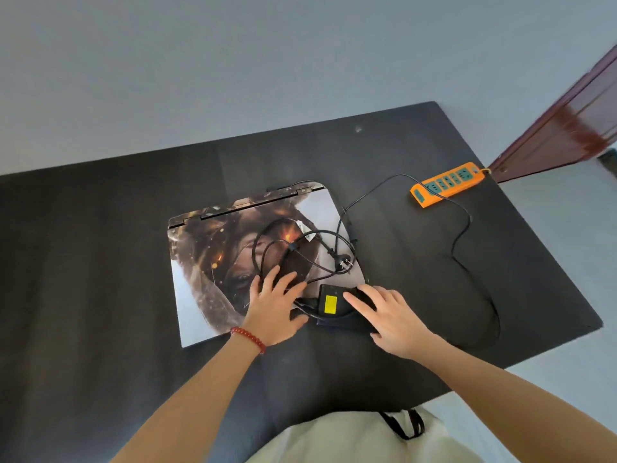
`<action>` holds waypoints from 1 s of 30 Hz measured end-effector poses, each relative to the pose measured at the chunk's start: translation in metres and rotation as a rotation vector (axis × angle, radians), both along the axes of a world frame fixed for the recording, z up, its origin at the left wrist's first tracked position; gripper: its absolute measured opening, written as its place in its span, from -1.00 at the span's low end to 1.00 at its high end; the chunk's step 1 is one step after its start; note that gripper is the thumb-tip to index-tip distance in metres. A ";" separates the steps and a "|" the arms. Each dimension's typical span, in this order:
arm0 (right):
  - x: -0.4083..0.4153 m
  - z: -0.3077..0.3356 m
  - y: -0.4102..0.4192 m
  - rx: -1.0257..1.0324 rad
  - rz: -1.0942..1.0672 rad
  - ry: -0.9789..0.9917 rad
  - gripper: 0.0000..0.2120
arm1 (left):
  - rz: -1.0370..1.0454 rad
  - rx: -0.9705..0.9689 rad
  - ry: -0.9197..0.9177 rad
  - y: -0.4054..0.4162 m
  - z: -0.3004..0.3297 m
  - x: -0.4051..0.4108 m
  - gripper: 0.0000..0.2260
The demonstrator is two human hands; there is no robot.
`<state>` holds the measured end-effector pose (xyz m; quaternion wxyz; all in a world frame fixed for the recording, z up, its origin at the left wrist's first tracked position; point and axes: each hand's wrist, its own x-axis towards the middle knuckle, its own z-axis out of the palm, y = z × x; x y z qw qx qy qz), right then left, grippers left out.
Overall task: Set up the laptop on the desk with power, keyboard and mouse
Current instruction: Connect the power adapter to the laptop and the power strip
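We are looking down on a closed laptop [233,262] lying lid-up near the middle of the dark desk [100,245], hinge turned away from us. Left of the laptop a broad stretch of bare desk is lying open; the desk's left side is running out of view. Our left hand [273,312], a red bead bracelet [248,339] on its wrist, is resting palm-down on the laptop's near right corner, fingers spread flat and gripping nothing, fingertips lying among the loops of black cable [300,248] piled on the lid. A plug [345,264] is lying at the laptop's right edge. Just right of that corner the power brick [329,304], with a yellow label, is sitting partly under our right hand [390,319], whose fingers are draped loosely over it; whether they are pinching it we cannot tell. Something dark beneath the brick is hard to make out. Farther right of the laptop, near the desk's far right edge, an orange power strip [449,183] is lying, a thin cord crossing it.
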<state>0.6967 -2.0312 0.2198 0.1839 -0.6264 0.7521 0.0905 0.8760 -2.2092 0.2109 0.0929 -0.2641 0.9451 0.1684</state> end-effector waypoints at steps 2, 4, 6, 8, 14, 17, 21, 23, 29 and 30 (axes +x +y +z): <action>0.001 -0.003 0.011 -0.008 -0.035 -0.035 -0.13 | -0.068 -0.053 -0.052 -0.001 0.004 0.000 -0.43; 0.001 -0.004 0.019 -0.010 -0.099 -0.074 -0.09 | -0.071 -0.197 0.003 -0.002 0.009 -0.002 -0.53; -0.003 -0.003 0.027 -0.015 -0.159 -0.091 -0.06 | -0.060 -0.251 0.090 -0.002 0.010 -0.007 -0.67; -0.011 -0.002 0.037 -0.001 -0.196 -0.113 -0.06 | -0.040 -0.192 0.189 0.003 0.012 -0.017 -0.79; -0.068 0.012 0.077 -0.053 -0.289 -0.115 -0.08 | -0.194 -0.323 0.306 0.033 0.026 -0.068 -0.87; -0.108 0.012 0.101 -0.016 -0.330 -0.085 -0.17 | -0.249 -0.333 0.276 0.057 0.032 -0.108 -0.86; -0.156 0.008 0.130 0.048 -0.343 -0.111 -0.23 | -0.160 -0.018 0.097 0.090 0.030 -0.161 -0.73; -0.176 0.001 0.142 0.084 -0.299 -0.118 -0.23 | -0.036 0.115 0.127 0.105 0.031 -0.183 -0.71; -0.222 -0.016 0.134 0.069 -0.108 -0.137 -0.23 | 0.158 0.231 0.144 0.134 0.043 -0.231 -0.80; -0.229 -0.018 0.131 0.060 -0.076 -0.135 -0.22 | 0.158 0.208 0.132 0.138 0.045 -0.235 -0.81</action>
